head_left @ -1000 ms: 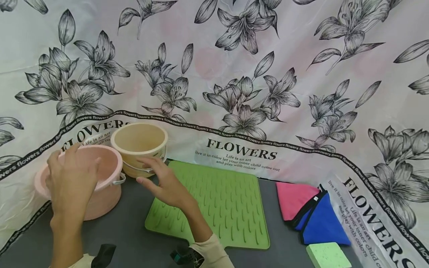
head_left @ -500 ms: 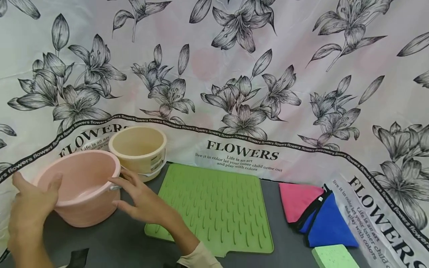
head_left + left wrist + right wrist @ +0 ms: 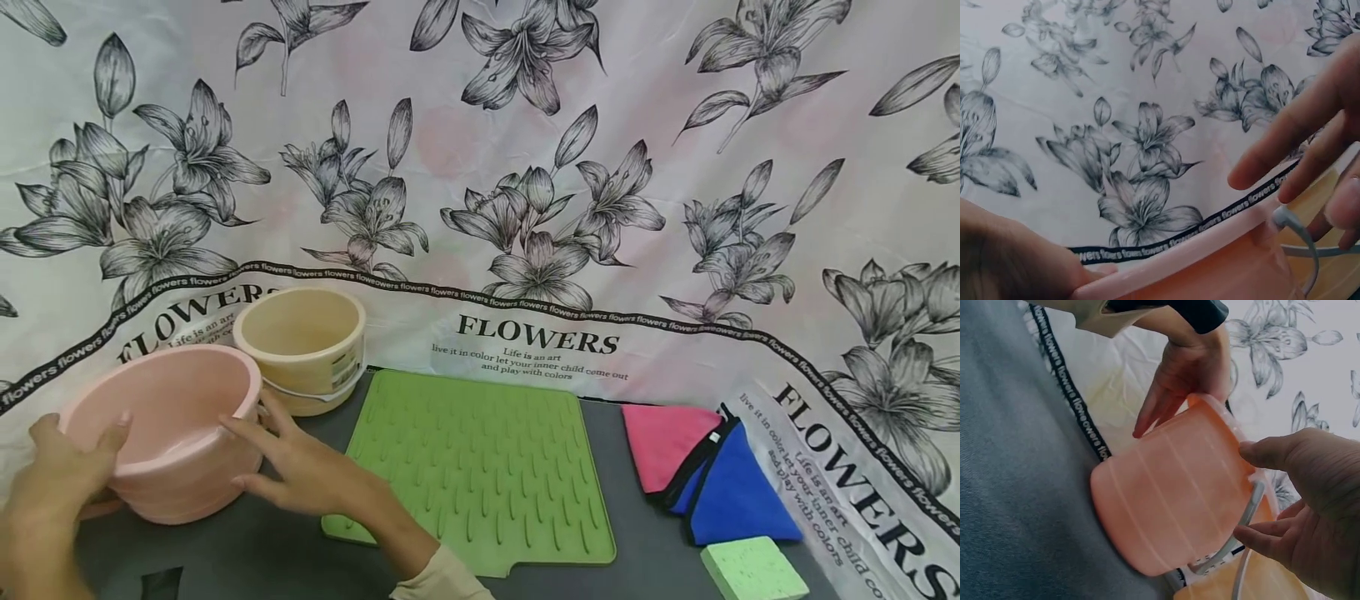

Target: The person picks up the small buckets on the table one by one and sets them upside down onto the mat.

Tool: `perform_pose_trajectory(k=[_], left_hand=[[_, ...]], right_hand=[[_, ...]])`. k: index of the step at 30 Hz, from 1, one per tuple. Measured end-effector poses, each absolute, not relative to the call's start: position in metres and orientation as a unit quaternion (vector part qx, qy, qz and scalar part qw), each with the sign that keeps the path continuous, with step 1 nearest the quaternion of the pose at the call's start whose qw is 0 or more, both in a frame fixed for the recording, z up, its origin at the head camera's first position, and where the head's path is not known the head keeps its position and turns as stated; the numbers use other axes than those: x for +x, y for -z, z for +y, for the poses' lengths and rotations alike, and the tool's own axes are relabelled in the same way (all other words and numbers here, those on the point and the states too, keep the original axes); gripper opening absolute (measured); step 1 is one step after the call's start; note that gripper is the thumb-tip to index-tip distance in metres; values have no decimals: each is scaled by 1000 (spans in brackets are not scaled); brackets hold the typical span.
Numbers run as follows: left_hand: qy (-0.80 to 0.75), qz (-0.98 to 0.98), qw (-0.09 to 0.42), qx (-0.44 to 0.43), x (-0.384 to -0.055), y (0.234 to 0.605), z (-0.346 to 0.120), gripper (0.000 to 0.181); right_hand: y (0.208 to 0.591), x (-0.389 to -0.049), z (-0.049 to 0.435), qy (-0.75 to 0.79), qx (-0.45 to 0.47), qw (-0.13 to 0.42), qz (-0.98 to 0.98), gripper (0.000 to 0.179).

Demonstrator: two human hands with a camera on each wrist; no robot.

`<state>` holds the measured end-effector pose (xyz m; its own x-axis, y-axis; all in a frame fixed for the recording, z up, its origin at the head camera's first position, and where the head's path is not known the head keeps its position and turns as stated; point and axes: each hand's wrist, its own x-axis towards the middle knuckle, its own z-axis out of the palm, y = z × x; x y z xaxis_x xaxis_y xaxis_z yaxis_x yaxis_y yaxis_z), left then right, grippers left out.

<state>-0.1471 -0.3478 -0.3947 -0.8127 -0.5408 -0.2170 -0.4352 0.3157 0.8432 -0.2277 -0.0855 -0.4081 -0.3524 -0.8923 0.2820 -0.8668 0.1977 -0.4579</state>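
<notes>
A pink bucket (image 3: 183, 492) stands at the left of the grey tabletop, its inside visible from above. My left hand (image 3: 56, 483) holds its near left rim, the thumb over the edge and the fingers outside; the wrist view (image 3: 1016, 256) partly cuts it off. At the bucket's right side is my right hand (image 3: 307, 467), fingers spread and relaxed, fingertips at the rim and the pale handle (image 3: 1250, 506) without closing round them. Behind the pink bucket, a cream-yellow bucket (image 3: 300, 354) stands upright, its handle hanging down in front.
A green ridged mat (image 3: 480, 467) lies in the middle of the table. To the right are a pink folded cloth (image 3: 667, 442), a blue folded cloth (image 3: 742, 492) with black edging and a light green sponge (image 3: 753, 568). A flower-printed sheet (image 3: 450, 192) hangs behind.
My left hand has moved from over the pink bucket to its left rim. My right hand has come leftward and down from near the yellow bucket to the pink bucket's handle side.
</notes>
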Motion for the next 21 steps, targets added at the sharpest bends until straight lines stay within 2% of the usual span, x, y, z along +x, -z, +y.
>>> perform_pose_trajectory(k=[6,13,21], left_hand=[[534,-783,79,310,-147,403,-349,88],[550,-780,78,289,-142,409,-349,87],[547,-793,81,256,-142,416,-365,80]], right_hand=[[410,-226,-87,260,-583,16,770,71],[408,-214,-85,198,-567,6,800,70],[399,-216,-75,208,-545,-47,811,72]])
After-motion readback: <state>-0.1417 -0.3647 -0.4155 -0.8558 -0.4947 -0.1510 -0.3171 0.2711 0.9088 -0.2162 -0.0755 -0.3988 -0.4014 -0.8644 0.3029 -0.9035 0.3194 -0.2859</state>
